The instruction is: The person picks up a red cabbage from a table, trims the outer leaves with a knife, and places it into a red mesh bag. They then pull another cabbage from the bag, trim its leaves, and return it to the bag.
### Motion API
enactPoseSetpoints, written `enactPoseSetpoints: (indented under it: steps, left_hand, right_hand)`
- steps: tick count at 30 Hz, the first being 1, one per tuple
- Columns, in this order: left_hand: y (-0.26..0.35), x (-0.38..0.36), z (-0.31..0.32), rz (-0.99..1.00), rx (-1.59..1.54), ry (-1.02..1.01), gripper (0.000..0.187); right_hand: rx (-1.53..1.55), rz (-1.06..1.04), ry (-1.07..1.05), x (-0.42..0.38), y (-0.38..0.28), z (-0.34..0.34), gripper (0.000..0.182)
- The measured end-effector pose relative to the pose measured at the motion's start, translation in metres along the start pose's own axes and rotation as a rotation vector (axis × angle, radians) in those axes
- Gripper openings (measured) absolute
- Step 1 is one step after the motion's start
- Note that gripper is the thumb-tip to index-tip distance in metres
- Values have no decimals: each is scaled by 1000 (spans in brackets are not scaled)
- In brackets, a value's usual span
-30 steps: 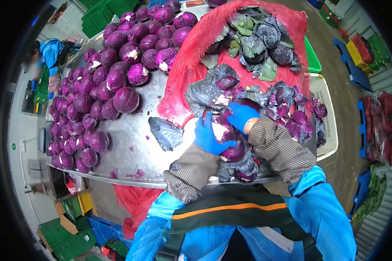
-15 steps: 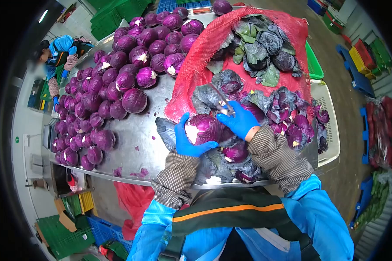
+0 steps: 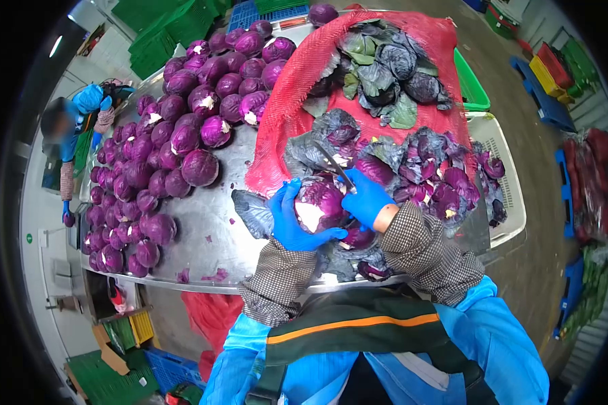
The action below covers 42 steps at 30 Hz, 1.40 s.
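My left hand [image 3: 292, 221], in a blue glove, cups a red cabbage [image 3: 322, 200] with a pale cut patch on its side. A knife [image 3: 332, 162] is in my gloved right hand [image 3: 367, 201], its blade pointing up and away over the cabbage's far side. The right fingers are close against the cabbage. Beneath and around both hands lie loose outer leaves [image 3: 348, 264] and cabbage pieces. To the right is a heap of purple trimmings [image 3: 446, 192]. Just left of my left hand, a dark leaf [image 3: 253, 212] rests on the metal table [image 3: 213, 253].
Many peeled red cabbages [image 3: 199, 167] fill the table's left side. A red mesh bag [image 3: 277, 145] spreads beyond my hands, with untrimmed cabbages [image 3: 395, 71] on it. A white crate [image 3: 510, 202] stands at the right edge. Another person [image 3: 81, 121] is at the far left, a cabbage in one hand.
The cabbage has turned slightly in my left hand, and the knife blade has swung to a clearer view above it. The other person's lower hand has moved down, away from the table.
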<state>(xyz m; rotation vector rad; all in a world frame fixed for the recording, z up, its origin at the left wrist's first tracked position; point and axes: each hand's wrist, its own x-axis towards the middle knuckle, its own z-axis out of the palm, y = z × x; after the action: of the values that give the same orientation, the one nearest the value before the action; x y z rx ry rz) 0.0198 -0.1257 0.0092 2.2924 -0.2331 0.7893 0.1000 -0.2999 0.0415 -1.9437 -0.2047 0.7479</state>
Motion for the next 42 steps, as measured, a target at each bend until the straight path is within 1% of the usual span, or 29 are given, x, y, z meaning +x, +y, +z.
enactPoseSetpoints:
  steps: [2,3,6,7,8,10,11,12,13,14,15,16,18,19,20,22,23,26,27,29,31,32,33,34,36,38,39,40,42]
  left_hand:
    - [0,-3,5,-149,-128,13,116]
    - [-2,-6,8,-227,-191,18,115]
    - [-29,-13,17,-583,-599,35,105]
    - [-40,-16,19,-726,-974,-22,94]
    - [-44,-23,20,-865,-1178,-84,95]
    - [-11,-4,0,-1147,-1581,-223,96]
    - [-6,0,3,-1134,-1533,-247,98]
    - [1,7,3,-1242,-1664,-187,99]
    - [9,12,1,-1357,-1793,-121,101]
    - [13,15,1,-1472,-1920,-53,102]
    - [6,18,1,-1131,-2059,-448,107]
    - [7,17,2,-1218,-1884,-413,105]
    - [21,22,-2,-1359,-1526,-337,101]
    - [1,14,11,-1177,-1632,-240,95]
    - [-3,10,14,-1260,-1762,-187,94]
    - [-8,3,16,-1421,-2019,-66,91]
    - [-9,-4,17,-1426,-1742,-144,89]
    - [9,4,12,-1552,-1608,-77,90]
    - [2,0,14,-1552,-1690,-109,89]
    - [-9,-10,14,-1598,-2407,-16,89]
    - [-14,-14,17,-1570,-2718,145,88]
    - [-16,-12,21,-1567,-2657,244,88]
    - [-17,-11,22,-1460,-2589,171,88]
    - [-18,-10,22,-1358,-2514,110,87]
    - [-19,-11,19,-998,-2268,-320,87]
    - [-6,-1,21,-1115,-2116,-163,88]
    - [-2,3,23,-1199,-2027,-48,88]
    - [0,4,22,-1280,-1934,72,87]
    - [4,3,19,-1315,-1895,50,86]
  right_hand:
    - [-53,-153,88,9,32,2,45]
    - [-2,-129,103,-5,17,-5,43]
    - [205,-155,85,2,44,-22,39]
    - [45,-230,181,-3,34,-32,37]
    - [-99,-83,189,-3,28,-41,39]
    - [-198,-117,268,3,27,-47,47]
    - [-234,-163,277,-2,21,-47,54]
    - [-271,-211,282,-12,5,-43,62]
    - [-105,-377,250,-21,-2,-35,74]
    - [-106,-260,106,-30,-11,-32,74]
    - [-155,-333,114,-32,-10,-25,74]
    - [-205,-405,123,-32,-7,-20,73]
    - [-86,-392,124,-30,3,-17,72]
    - [-81,-393,121,-30,5,-17,73]
    - [-77,-394,120,-30,7,-16,73]
    - [-142,-423,172,-29,17,-7,52]
    - [-156,-399,169,-30,19,-7,45]
    - [-223,-335,256,-30,28,-15,30]
    - [-249,-319,296,-28,32,-19,25]
    - [-201,-257,340,-9,53,-32,20]
    - [-381,-135,490,9,71,-49,29]
    - [-430,-81,532,13,74,-54,33]
    - [-379,-231,551,0,59,-52,43]
    - [-355,-253,447,-13,37,-47,45]
    - [-292,-280,251,-39,-9,-32,49]
    - [-454,-251,120,-54,-36,-21,47]
    - [-399,-356,182,-49,-28,-11,38]
    - [-405,-365,204,-45,-23,-8,34]
    - [-420,-382,240,-38,-17,-6,28]
